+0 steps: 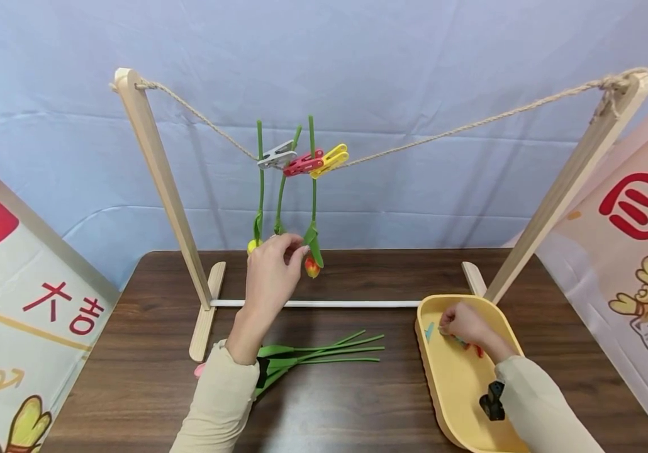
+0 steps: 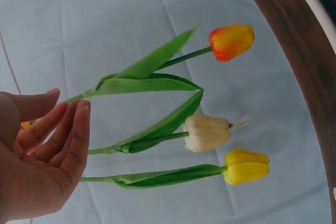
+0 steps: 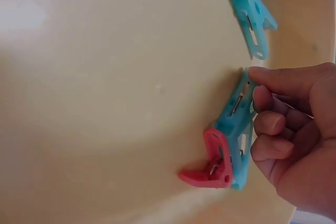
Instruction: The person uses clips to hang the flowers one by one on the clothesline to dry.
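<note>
My left hand [image 1: 275, 270] is raised beside the hanging tulips with its fingers loosely bent. Its fingertips are close to the stem of an orange-red tulip [image 2: 231, 43]; whether they touch it I cannot tell. Alongside hang a white tulip [image 2: 207, 132] and a yellow tulip [image 2: 247, 166], blooms downward. Grey [image 1: 277, 155], red [image 1: 303, 163] and yellow [image 1: 331, 161] clothespins are on the rope at their stems. Inside the yellow tray [image 1: 454, 390], my right hand [image 3: 299, 124] pinches the end of a teal clothespin [image 3: 239, 98]. A red clothespin [image 3: 212, 163] and another teal clothespin lie against it.
A rope [image 1: 471, 126] sags between two wooden posts [image 1: 156, 170], joined low down by a white rod [image 1: 358, 304]. More tulips with green stems [image 1: 335, 352] lie on the brown table [image 1: 131, 352]. A separate teal clothespin [image 3: 252, 22] and a black object [image 1: 492, 401] are at the tray.
</note>
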The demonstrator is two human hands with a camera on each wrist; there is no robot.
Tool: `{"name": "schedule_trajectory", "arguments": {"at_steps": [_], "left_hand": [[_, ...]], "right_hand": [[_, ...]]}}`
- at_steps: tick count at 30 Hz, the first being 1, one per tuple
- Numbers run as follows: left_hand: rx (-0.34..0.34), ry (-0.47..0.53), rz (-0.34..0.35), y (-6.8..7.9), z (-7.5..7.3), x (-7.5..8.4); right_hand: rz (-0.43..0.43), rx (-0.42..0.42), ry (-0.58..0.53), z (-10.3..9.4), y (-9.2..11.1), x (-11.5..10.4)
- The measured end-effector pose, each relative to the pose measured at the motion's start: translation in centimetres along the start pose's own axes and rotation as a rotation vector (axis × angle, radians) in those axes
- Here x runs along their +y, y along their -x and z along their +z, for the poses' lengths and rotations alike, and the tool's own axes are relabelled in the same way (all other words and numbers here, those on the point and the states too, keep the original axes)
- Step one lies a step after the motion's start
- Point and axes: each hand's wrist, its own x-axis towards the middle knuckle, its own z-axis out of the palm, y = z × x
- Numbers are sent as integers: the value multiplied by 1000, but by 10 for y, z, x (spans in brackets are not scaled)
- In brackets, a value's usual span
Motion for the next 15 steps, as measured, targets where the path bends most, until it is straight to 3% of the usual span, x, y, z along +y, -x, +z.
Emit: {"name": "schedule_trajectory", "arguments": {"at_steps": [8,15], "left_hand": [[-2,-9,-10,3,-1,-1],[-29,-4,-16,3,0,-2]], "right_hand": [[-30,-54,9,-11,2,-4],[63,-142,-31,-30,6,-13]]}}
